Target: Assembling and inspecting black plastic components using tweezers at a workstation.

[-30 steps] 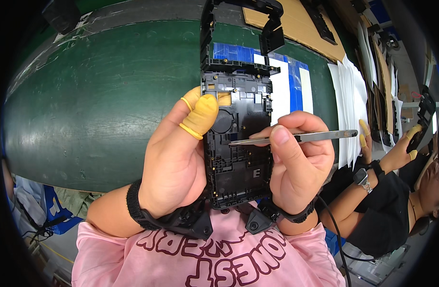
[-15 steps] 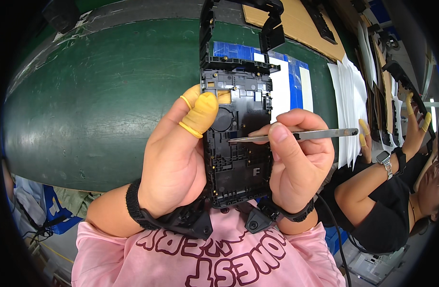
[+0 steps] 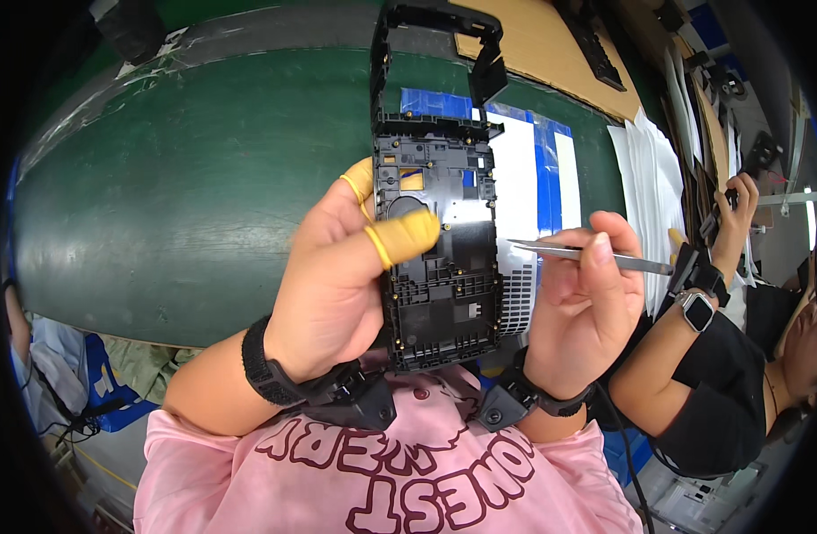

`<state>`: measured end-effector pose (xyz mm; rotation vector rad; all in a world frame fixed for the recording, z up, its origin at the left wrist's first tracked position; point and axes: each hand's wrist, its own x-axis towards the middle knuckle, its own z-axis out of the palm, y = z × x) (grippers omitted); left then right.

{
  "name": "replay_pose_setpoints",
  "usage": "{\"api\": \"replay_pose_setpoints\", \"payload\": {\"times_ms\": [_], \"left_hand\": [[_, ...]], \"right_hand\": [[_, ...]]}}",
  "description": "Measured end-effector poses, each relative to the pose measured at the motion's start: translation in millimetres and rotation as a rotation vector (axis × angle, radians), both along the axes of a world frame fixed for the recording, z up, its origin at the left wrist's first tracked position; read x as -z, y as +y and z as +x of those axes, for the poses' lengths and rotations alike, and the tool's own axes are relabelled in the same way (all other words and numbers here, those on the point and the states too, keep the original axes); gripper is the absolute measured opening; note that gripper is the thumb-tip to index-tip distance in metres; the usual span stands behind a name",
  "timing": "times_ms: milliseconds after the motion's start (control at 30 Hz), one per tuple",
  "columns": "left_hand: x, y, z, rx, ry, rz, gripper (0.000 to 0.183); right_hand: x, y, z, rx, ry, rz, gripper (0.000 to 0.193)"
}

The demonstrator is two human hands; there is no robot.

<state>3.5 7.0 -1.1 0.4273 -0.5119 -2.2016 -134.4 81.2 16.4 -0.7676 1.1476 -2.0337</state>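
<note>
Clasps the black plastic frame (image 3: 467,245) in the left hand (image 3: 337,276), pinches metal tweezers (image 3: 642,263) in the right hand (image 3: 579,310), pointing them left!

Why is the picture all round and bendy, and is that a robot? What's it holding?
No robot! Those are a person's own hands. The camera sits on their head looking down, and its very wide lens makes straight edges bend. The left hand, with yellow finger covers, grips a black plastic part. The right hand holds tweezers, their tips beside the part. On the green table lies a white sheet with blue strips. Another person is at the right.
</note>
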Motion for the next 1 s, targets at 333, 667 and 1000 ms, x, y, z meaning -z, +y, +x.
{"api": "replay_pose_setpoints", "payload": {"times_ms": [333, 667, 1000], "left_hand": [[-2, -11, 10, 0.016, -0.368, -0.14, 0.054], [-20, -278, -11, -0.236, -0.726, -0.443, 0.02], [-32, -265, -201, -0.398, -1.681, -1.697, 0.033]], "right_hand": [[21, 30, -54, 0.3, 0.05, -0.032, 0.019], [45, 40, -73, 0.214, -0.043, 0.008, 0.018], [43, 40, -74, 0.178, -0.097, 0.012, 0.022]]}}
